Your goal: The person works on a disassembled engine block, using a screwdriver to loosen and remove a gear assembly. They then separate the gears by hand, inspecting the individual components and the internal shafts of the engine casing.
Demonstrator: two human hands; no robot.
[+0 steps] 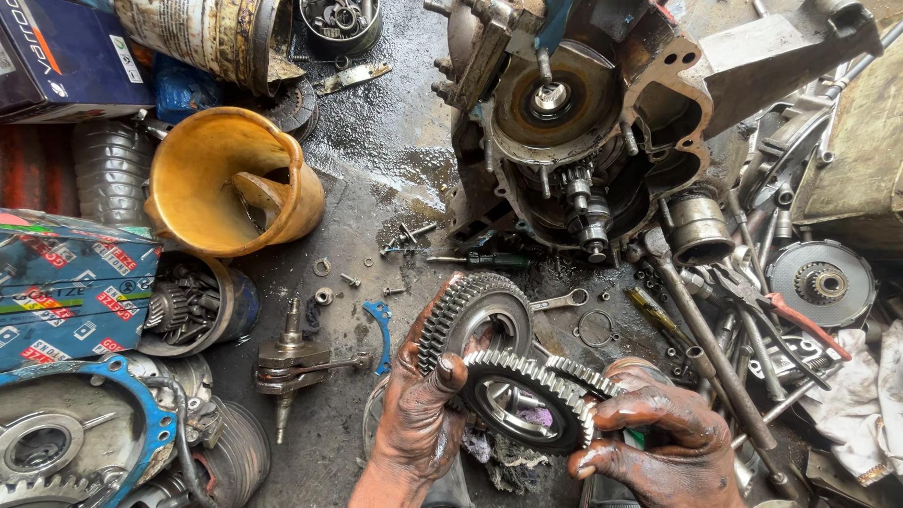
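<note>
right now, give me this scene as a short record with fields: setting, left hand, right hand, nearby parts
setting: oily workshop floor strewn with engine parts
left hand: left hand, greasy, holds the upper gear by its rim
right hand: right hand, greasy, holds the lower gear with fingers on its toothed edge
gears: the two overlap, teeth close together
engine case: open engine case lies above the hands
crankshaft: crankshaft lies left of the hands
bucket: cut yellow bucket at upper left
wrench: small wrench beside the upper gear
</note>
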